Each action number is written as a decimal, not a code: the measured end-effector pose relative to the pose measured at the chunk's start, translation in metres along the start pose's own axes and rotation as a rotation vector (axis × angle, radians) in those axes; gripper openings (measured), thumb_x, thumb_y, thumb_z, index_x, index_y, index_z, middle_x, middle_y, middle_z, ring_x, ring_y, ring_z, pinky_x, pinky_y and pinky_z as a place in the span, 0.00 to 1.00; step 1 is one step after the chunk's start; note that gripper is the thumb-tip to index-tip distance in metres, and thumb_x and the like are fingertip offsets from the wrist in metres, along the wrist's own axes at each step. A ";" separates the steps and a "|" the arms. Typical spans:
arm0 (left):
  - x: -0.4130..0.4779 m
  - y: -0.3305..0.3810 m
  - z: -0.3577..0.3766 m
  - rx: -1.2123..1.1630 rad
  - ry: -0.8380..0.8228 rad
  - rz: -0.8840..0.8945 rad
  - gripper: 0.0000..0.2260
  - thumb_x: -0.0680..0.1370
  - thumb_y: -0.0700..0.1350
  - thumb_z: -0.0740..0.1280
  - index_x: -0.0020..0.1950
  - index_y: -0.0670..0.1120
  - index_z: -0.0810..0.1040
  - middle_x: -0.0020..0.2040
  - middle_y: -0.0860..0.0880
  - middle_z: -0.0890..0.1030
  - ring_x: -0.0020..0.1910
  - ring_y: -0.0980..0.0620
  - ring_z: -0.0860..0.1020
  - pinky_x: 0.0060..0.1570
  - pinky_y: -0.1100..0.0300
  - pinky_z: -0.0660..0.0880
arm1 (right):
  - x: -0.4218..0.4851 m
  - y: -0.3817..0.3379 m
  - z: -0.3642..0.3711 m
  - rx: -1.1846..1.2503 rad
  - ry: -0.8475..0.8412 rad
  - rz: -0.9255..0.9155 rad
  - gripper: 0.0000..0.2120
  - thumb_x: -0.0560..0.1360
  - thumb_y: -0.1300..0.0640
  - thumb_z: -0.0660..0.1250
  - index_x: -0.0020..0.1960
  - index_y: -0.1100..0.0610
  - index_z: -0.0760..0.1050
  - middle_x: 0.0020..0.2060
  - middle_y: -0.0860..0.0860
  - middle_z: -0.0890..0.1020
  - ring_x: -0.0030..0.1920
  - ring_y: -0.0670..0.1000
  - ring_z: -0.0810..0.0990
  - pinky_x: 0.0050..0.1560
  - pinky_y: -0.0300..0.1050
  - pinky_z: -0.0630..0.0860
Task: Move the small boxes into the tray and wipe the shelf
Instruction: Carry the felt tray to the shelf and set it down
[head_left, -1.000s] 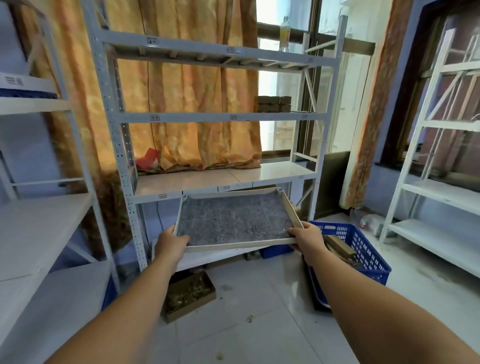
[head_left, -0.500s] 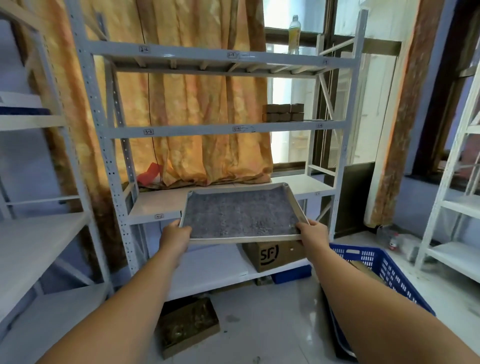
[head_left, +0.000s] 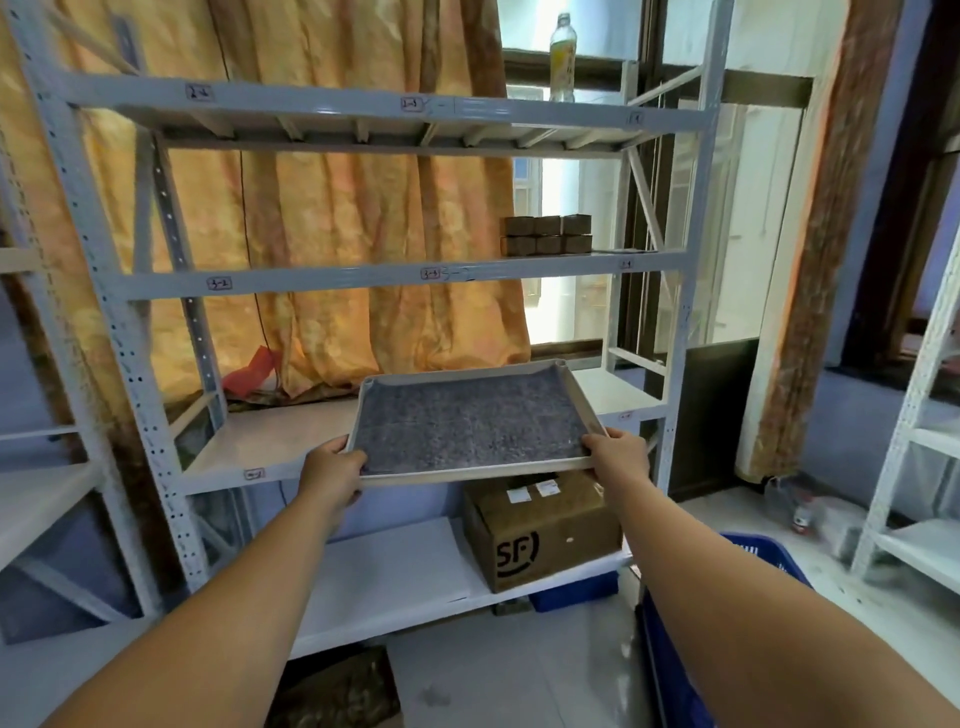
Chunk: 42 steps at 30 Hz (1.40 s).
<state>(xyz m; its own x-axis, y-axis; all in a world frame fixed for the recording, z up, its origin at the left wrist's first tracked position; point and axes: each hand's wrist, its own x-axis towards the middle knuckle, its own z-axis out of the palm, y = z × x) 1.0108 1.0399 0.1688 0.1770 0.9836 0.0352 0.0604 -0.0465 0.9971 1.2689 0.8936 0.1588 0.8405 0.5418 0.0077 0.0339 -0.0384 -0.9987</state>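
Observation:
I hold a beige tray (head_left: 470, 476) lined with a grey mat in front of the white metal rack. My left hand (head_left: 332, 470) grips its near left corner and my right hand (head_left: 617, 458) grips its near right corner. The tray hovers level above the front edge of the rack's lower-middle shelf (head_left: 270, 441). Several small brown boxes (head_left: 546, 235), stacked in two rows, sit at the right end of the shelf above (head_left: 363, 278).
A cardboard box marked SF (head_left: 543, 535) stands on the bottom shelf. A blue basket (head_left: 763, 558) is on the floor at right, a brown box (head_left: 337, 691) on the floor below. A bottle (head_left: 562, 57) stands on the top shelf. More racks flank both sides.
Both hands have lifted the tray up and forward, from below the lower-middle shelf to over its front edge. My view has moved closer to the rack.

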 end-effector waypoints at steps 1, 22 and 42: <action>0.009 0.002 0.006 -0.007 0.000 0.006 0.10 0.77 0.36 0.60 0.53 0.47 0.77 0.40 0.43 0.74 0.38 0.47 0.70 0.34 0.59 0.64 | 0.011 -0.002 0.002 0.018 -0.003 0.004 0.11 0.75 0.60 0.64 0.57 0.58 0.79 0.39 0.54 0.79 0.51 0.61 0.80 0.55 0.57 0.79; 0.286 0.105 0.074 -0.111 -0.099 0.198 0.16 0.78 0.44 0.62 0.64 0.43 0.75 0.39 0.48 0.74 0.36 0.51 0.73 0.34 0.58 0.70 | 0.252 -0.112 0.138 0.133 0.099 -0.200 0.10 0.76 0.57 0.64 0.52 0.61 0.80 0.43 0.56 0.80 0.47 0.57 0.80 0.48 0.50 0.80; 0.459 0.185 0.165 0.174 0.183 0.416 0.12 0.77 0.39 0.61 0.58 0.38 0.78 0.38 0.42 0.73 0.32 0.46 0.66 0.37 0.52 0.63 | 0.492 -0.204 0.212 -0.142 0.041 -0.460 0.14 0.76 0.58 0.60 0.52 0.64 0.82 0.42 0.57 0.79 0.47 0.59 0.78 0.43 0.44 0.69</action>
<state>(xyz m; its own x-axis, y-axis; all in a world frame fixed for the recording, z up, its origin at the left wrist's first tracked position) 1.2656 1.4543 0.3579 0.0468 0.8889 0.4556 0.1876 -0.4558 0.8701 1.5606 1.3459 0.3560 0.7416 0.4958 0.4519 0.4783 0.0815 -0.8744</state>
